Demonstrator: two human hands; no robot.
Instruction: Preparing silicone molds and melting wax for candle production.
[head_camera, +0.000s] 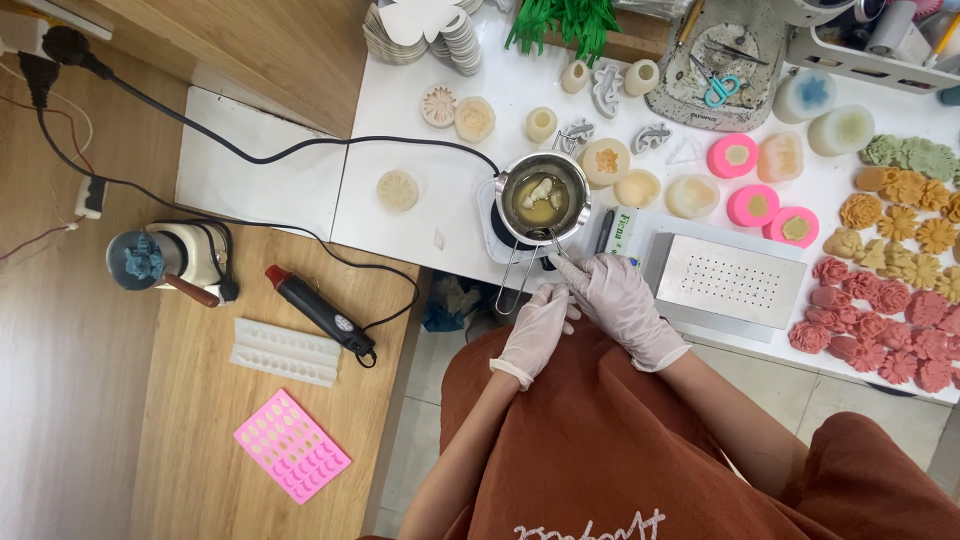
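Melting pot (543, 197) of yellowish liquid with pale lumps sits on the white table (430, 190), just ahead of my gloved hands, its wire handle (522, 268) running straight back toward me past the table edge. My right hand (622, 305) is nearer, fingertips pinched narrow at the handle's base; whether it grips I can't tell. My left hand (537, 333) rests loosely curled, empty, just below, moulds crowding right, clear room left.

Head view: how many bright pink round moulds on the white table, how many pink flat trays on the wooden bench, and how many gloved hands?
Bright pink round moulds: 3
Pink flat tray: 1
Gloved hands, left hand and right hand: 2
Total: 6
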